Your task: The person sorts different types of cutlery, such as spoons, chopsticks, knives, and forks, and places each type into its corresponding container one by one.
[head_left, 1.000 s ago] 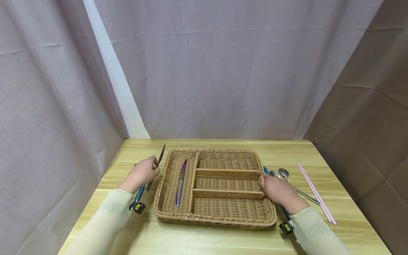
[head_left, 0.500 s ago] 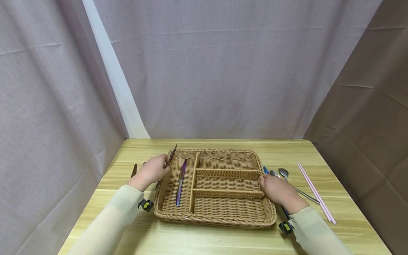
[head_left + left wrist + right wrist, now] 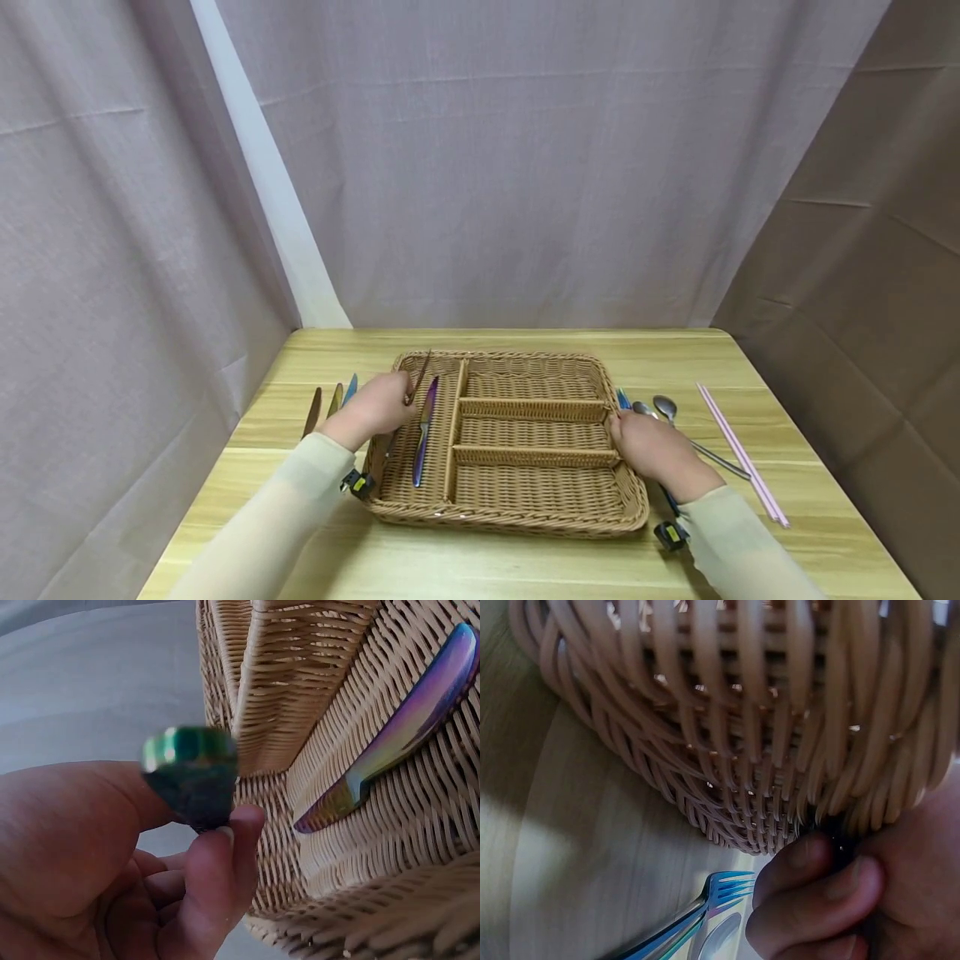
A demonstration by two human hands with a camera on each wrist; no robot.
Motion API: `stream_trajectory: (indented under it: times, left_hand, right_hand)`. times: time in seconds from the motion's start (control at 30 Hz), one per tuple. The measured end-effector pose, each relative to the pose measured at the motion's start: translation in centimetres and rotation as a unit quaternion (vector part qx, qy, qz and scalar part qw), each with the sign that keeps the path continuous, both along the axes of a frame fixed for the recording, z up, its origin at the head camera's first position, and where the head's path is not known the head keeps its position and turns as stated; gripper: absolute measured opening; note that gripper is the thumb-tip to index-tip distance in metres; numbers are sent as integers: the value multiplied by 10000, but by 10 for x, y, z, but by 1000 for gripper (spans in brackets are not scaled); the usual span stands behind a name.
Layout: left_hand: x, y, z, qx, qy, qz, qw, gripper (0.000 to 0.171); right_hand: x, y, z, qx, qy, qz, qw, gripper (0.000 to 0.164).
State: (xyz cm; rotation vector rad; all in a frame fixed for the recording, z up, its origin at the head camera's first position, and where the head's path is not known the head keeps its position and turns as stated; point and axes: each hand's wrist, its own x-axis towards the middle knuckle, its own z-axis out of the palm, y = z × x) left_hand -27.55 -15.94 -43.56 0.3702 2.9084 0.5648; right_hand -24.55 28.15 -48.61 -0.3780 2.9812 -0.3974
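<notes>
My left hand (image 3: 381, 408) pinches a dark, shiny table knife (image 3: 422, 377) between thumb and fingers. It is over the long left compartment of a wicker cutlery basket (image 3: 517, 523). In the left wrist view the held knife's handle end (image 3: 191, 761) points at the camera, greenish and blurred. Beside it, a rainbow-coloured table knife (image 3: 424, 433) lies on that compartment's floor. My right hand (image 3: 652, 450) grips the basket's right edge; in the right wrist view its fingers (image 3: 817, 907) curl at the woven side, the palm mostly out of frame.
Left of the basket lie a brown knife (image 3: 313, 412), a golden knife (image 3: 335, 400) and a blue knife (image 3: 350, 388), partly covered by my arm. To the right are blue forks (image 3: 727, 886), spoons (image 3: 665, 407) and pink chopsticks (image 3: 738, 450). Curtains surround the table (image 3: 525, 575).
My left hand has carried the knife rightward from beside the basket to over its left compartment, uncovering the knives on the table. My right hand stays at the basket's edge.
</notes>
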Motion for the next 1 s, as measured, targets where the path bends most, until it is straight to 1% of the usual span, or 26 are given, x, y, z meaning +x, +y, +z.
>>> stream_trajectory:
  times: [0.13, 0.23, 0.37, 0.5, 0.7, 0.87, 1.0]
  left_hand:
    - [-1, 6, -2, 34, -245, -69, 9997, 41]
    - [-2, 9, -5, -85, -278, -224, 9993, 47]
    - [-3, 14, -6, -199, -371, -346, 9985, 43]
    - [-4, 19, -8, -253, -540, -343, 9976, 35]
    - [-7, 25, -16, -469, -693, -493, 9953, 41]
    - [-8, 30, -21, -551, -840, -614, 9930, 35]
    - [-11, 33, -26, -570, -942, -584, 9922, 31]
  right_hand:
    - [0, -1, 1, -31, 24, 5, 10000, 42]
    - [1, -2, 2, -75, 35, 16, 10000, 42]
    - [2, -2, 2, -125, 33, -9, 9999, 42]
    - [2, -1, 0, -154, 51, -31, 9999, 43]
    - [2, -1, -1, -125, 23, 24, 9999, 41]
    - [2, -1, 0, -110, 4, 2, 9999, 41]
    - [2, -1, 0, -101, 33, -28, 9999, 40]
